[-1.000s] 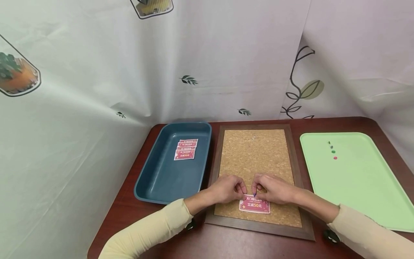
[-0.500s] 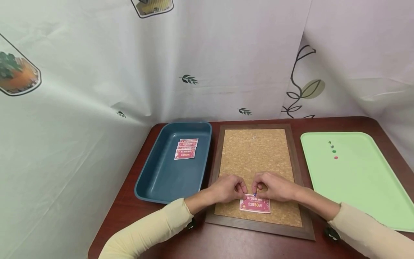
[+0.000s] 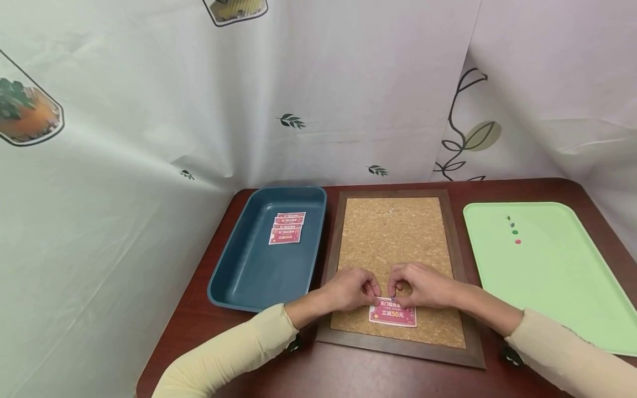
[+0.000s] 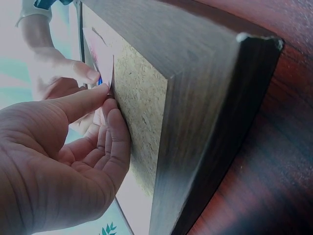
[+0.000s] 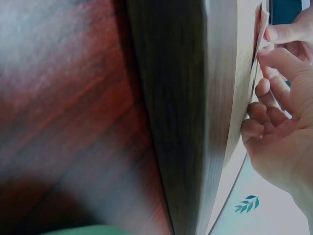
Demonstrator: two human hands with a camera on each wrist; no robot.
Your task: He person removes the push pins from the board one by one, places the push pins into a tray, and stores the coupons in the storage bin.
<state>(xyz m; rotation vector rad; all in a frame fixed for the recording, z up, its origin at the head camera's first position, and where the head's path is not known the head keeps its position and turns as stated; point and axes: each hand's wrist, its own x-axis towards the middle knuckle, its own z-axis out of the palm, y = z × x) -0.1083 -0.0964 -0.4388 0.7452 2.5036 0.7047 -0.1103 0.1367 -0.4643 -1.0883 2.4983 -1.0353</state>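
A red coupon (image 3: 392, 316) with white and yellow print lies on the near part of the framed corkboard (image 3: 398, 237). At its upper left edge, the left hand (image 3: 350, 289) pinches the paper between thumb and forefinger. The right hand (image 3: 423, 284) pinches a small blue push pin (image 4: 100, 81) at the coupon's top edge, close beside the left fingertips. Most of the pin is hidden by fingers. In the left wrist view, the coupon (image 4: 103, 56) rises slightly off the cork at one side. The right wrist view shows both thumbs near the coupon (image 5: 261, 34).
To the left stands a blue tray (image 3: 244, 276) with several overlapping red coupons (image 3: 286, 236). A light green tray (image 3: 552, 287) at the right holds several small pins, one of them pink (image 3: 518, 241). A clear pin (image 3: 390, 210) sits near the board's top. Printed sheeting hangs behind the table.
Both hands and the coupon keep nearly the same place. Slightly less of the blue push pin shows at the right fingertips now.
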